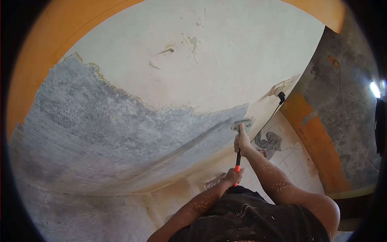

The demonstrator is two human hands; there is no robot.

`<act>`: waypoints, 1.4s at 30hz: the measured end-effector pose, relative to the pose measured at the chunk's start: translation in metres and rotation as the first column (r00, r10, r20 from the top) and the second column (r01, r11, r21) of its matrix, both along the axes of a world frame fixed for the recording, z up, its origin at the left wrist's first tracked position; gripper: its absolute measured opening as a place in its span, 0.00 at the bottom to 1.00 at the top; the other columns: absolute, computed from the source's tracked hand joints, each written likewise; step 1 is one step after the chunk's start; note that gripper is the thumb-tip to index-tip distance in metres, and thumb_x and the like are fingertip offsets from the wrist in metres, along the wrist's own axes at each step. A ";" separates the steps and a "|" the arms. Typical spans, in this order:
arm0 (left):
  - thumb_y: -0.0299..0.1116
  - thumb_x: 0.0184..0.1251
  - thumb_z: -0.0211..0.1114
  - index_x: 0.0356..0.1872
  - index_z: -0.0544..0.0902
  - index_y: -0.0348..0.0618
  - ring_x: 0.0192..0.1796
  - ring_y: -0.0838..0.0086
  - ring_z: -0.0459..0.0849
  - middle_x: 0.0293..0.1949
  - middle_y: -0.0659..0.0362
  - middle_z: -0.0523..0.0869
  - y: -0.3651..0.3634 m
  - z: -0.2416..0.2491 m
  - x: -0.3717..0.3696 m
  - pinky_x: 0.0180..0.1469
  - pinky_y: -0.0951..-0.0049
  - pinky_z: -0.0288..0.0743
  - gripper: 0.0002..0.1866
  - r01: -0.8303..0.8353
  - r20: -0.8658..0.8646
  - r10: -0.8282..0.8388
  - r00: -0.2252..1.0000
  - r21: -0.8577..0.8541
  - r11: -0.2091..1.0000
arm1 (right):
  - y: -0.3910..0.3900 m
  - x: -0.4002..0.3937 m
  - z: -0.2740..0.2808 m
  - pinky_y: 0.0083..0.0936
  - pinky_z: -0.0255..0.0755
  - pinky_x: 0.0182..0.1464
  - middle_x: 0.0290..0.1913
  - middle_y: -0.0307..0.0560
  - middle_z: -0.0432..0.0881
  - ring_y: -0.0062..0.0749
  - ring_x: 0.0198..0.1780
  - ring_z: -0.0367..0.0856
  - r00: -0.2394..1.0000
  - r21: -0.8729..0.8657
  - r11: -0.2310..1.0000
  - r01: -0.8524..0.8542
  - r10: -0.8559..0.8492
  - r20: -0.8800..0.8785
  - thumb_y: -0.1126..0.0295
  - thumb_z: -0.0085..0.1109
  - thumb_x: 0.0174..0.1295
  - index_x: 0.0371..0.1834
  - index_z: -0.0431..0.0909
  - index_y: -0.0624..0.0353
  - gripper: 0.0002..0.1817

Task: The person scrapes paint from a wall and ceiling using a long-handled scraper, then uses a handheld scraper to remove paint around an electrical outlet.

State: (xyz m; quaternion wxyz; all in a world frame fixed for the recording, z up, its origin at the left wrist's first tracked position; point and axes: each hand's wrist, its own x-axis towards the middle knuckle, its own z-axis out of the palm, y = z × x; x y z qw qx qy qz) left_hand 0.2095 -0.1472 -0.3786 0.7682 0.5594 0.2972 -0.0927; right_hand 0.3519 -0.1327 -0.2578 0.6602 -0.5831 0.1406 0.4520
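Note:
A long-handled scraper [238, 159] with a black and orange-red handle is held in both hands. My right hand [242, 143] wraps around it high up, just below the wide metal head [241, 124]. Lower down, my left hand [234, 176] is closed around the orange-red end, close to my body. The head is at the wall, near the right end of the bare grey patch [133, 129]; whether its edge touches cannot be made out. Above that patch, pale paint [238, 60] remains with a ragged, yellowish border. Light flecks cover both forearms and the dark shirt [258, 218].
A black plug [281, 96] sits in a wall socket at right, its cable hanging down. Grey cloth [269, 141] lies on the tiled floor [287, 161]. A nail-like peg [171, 50] sticks out of the pale wall. Orange paint [318, 133] borders a grey wall; a lamp [375, 89] glows far right.

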 end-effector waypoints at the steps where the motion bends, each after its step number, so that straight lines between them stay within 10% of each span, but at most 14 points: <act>1: 0.44 0.60 0.61 0.17 0.73 0.44 0.11 0.78 0.70 0.12 0.64 0.72 -0.002 -0.004 -0.004 0.15 0.74 0.64 0.18 -0.005 -0.014 0.005 1.000 0.003 1.000 | -0.001 -0.002 -0.007 0.20 0.35 0.14 0.07 0.27 0.45 0.19 0.08 0.41 1.000 0.003 1.000 -0.005 0.005 -0.014 0.23 0.41 0.46 0.06 0.45 0.41 0.36; 19: 0.44 0.61 0.60 0.16 0.72 0.44 0.13 0.79 0.71 0.11 0.65 0.71 0.026 0.023 0.000 0.17 0.75 0.64 0.19 -0.058 -0.139 0.074 0.988 0.110 0.992 | 0.025 0.010 0.005 0.21 0.39 0.13 0.08 0.28 0.47 0.19 0.08 0.44 0.998 0.151 0.987 -0.048 0.055 -0.042 0.26 0.40 0.50 0.08 0.49 0.43 0.35; 22: 0.44 0.60 0.61 0.16 0.73 0.41 0.14 0.80 0.72 0.11 0.65 0.71 0.065 0.047 0.033 0.17 0.74 0.64 0.19 -0.040 0.030 0.029 0.999 0.503 0.864 | 0.034 0.034 0.048 0.21 0.39 0.13 0.08 0.28 0.47 0.19 0.08 0.43 0.999 0.295 0.955 -0.035 0.029 0.024 0.26 0.40 0.50 0.08 0.49 0.43 0.35; 33: 0.45 0.62 0.59 0.19 0.76 0.44 0.11 0.80 0.69 0.10 0.65 0.70 0.018 0.029 0.005 0.15 0.75 0.61 0.17 -0.094 -0.181 0.091 0.979 -0.009 0.996 | 0.020 0.009 0.018 0.20 0.41 0.13 0.09 0.28 0.48 0.18 0.09 0.45 0.993 0.122 0.987 -0.105 0.098 0.066 0.28 0.42 0.51 0.09 0.49 0.43 0.34; 42: 0.47 0.59 0.60 0.15 0.71 0.40 0.17 0.74 0.74 0.11 0.61 0.71 0.043 0.034 -0.003 0.24 0.69 0.67 0.23 -0.033 -0.126 0.132 0.983 0.590 0.807 | 0.016 0.012 0.003 0.19 0.52 0.18 0.12 0.32 0.56 0.21 0.12 0.54 0.979 0.480 0.863 -0.157 0.201 -0.041 0.34 0.44 0.56 0.17 0.59 0.48 0.29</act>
